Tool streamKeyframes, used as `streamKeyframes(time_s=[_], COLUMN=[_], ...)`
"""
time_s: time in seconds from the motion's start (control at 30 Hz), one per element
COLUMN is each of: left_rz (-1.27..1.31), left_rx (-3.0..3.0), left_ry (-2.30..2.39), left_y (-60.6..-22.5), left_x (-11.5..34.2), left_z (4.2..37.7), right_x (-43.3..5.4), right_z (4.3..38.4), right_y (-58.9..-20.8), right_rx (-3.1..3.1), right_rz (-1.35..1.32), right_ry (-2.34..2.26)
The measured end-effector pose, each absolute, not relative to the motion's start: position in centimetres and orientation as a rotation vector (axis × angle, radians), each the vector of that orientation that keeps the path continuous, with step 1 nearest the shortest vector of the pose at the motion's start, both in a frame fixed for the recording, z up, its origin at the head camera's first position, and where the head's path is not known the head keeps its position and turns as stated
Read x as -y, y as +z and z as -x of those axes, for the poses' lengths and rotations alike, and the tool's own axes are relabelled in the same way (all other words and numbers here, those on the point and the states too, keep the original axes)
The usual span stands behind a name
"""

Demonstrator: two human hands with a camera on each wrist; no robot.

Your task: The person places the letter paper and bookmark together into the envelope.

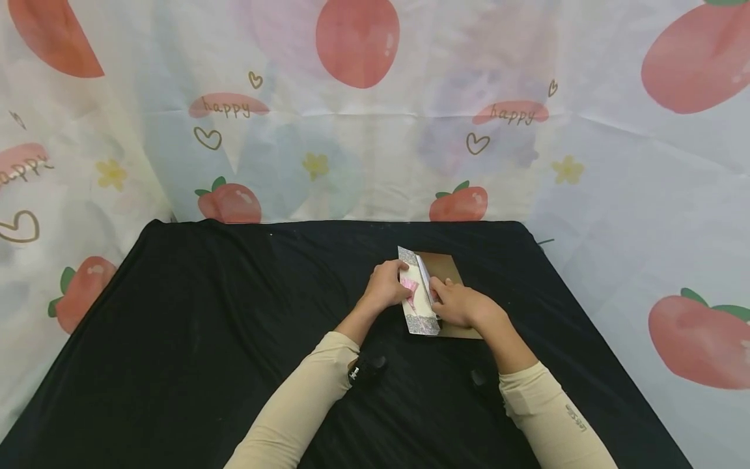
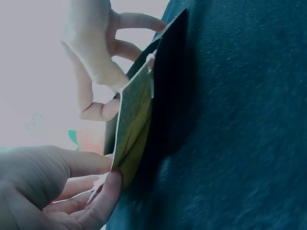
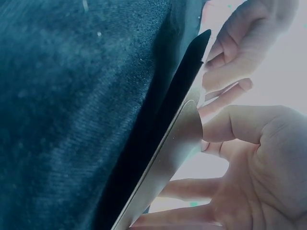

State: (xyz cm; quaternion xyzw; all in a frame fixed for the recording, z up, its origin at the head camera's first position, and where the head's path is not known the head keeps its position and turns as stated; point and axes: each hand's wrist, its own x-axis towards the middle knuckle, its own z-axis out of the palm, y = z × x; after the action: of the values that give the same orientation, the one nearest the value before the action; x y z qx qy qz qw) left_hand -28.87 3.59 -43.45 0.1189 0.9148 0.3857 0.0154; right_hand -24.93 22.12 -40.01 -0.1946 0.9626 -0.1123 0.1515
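A folded paper card (image 1: 417,324) with a cream front, silver glittery bands and a pink decoration stands partly opened over its brown panel (image 1: 442,266). My left hand (image 1: 388,284) pinches the cream flap at its left side, thumb on one face and fingers on the other in the left wrist view. At the inner edge, beside a white strip (image 1: 424,279), my right hand (image 1: 465,305) has its index finger and thumb bent together on the paper. Its other fingers reach over the brown panel (image 3: 163,172) in the right wrist view.
Black cloth (image 1: 176,339) covers the table beneath the card. A curtain (image 1: 363,150) printed with peaches and hearts hangs behind and at both sides. A small black device (image 1: 369,370) sits by the left wrist.
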Motion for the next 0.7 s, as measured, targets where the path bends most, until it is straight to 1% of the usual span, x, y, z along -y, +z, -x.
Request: streamKeyframes(time_s=[0.17,0.33,0.57,0.7], left_rz=[-0.368,-0.369,-0.418,-0.389], left_rx=[-2.817,-2.756,-2.781,-2.674], left_ry=[1.246,1.391,1.337,1.446], left_y=[-44.0,-44.6,-45.3,-45.2], left_x=[-3.9,-4.0,-4.0,-4.0], left_z=[28.6,28.8,29.2,29.2], right_x=[-22.2,-22.2,-22.3,-22.3], right_z=[24.9,24.9,25.2,25.2], right_y=[-40.1,-40.0,-40.3,-40.3], right_rx=[-2.758,-2.759,-2.765,-2.767], right_rz=[0.565,0.584,0.596,0.606], right_ry=[-0.324,-0.307,-0.276,-0.271])
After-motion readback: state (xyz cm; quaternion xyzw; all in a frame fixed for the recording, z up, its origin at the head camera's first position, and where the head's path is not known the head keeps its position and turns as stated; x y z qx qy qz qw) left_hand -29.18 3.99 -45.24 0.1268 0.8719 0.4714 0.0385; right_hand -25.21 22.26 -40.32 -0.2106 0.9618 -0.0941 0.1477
